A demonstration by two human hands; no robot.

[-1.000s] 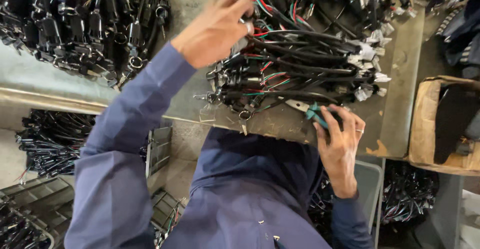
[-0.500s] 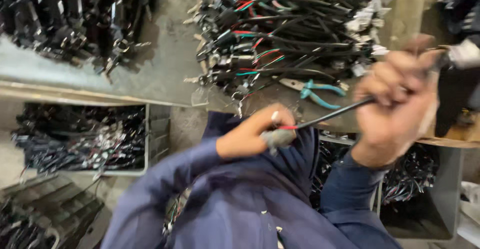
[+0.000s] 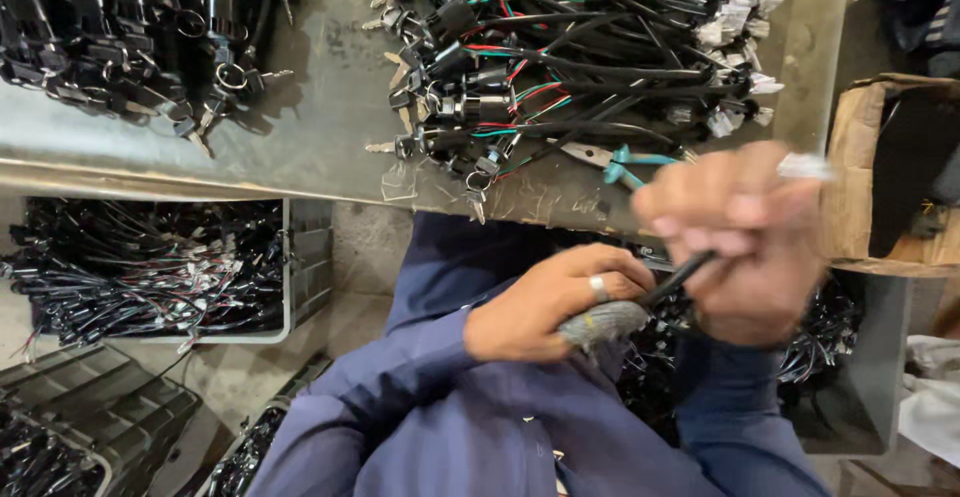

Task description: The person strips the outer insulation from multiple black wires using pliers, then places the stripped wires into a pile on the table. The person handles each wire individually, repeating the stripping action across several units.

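Note:
My left hand (image 3: 545,302), with a ring on one finger, grips the grey cylindrical end (image 3: 603,323) of a black cable harness (image 3: 682,275). My right hand (image 3: 735,242) is blurred and closed around the cable further along, with a white connector (image 3: 803,166) sticking out past its fingers. Both hands are held over my lap, below the edge of the metal workbench (image 3: 330,107). On the bench above them lies a pile of black wired switches with red and green leads (image 3: 570,57). Teal-handled pliers (image 3: 625,162) lie at the pile's near edge.
A second heap of black switches with keys (image 3: 130,37) covers the bench's left part. A grey crate of harnesses (image 3: 150,267) stands under the bench at left, more crates (image 3: 90,427) lower left. A cardboard box (image 3: 890,167) stands at right, with a bin of harnesses (image 3: 830,337) below it.
My left hand came down from the pile with a harness. My right hand left the pliers on the bench and took hold of the cable; both hands have moved closer together.

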